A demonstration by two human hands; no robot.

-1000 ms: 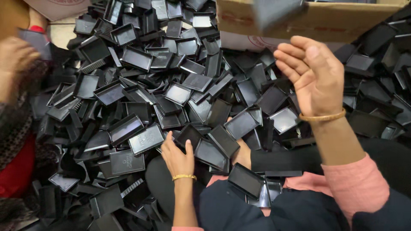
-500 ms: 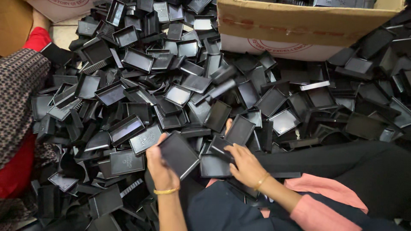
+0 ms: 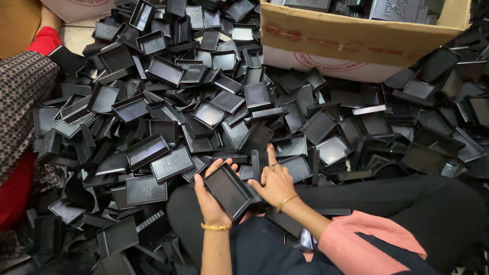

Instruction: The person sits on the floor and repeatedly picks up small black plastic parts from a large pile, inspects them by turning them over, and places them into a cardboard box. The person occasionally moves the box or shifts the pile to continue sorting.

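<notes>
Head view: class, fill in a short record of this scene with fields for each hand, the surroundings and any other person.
left hand: holds a shallow black plastic tray from beneath, open side up
right hand: fingers rest on the tray's right edge
surroundings: heap of black trays all round; cardboard box at the top right, holding more of them
other person: patterned sleeve at the left edge

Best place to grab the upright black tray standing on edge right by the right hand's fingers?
Pinch the upright black tray across its thin top edge, coming from above. It stands on edge, so only that rim is exposed; its faces are hemmed in by the right hand and the tray held in the left hand.
</notes>
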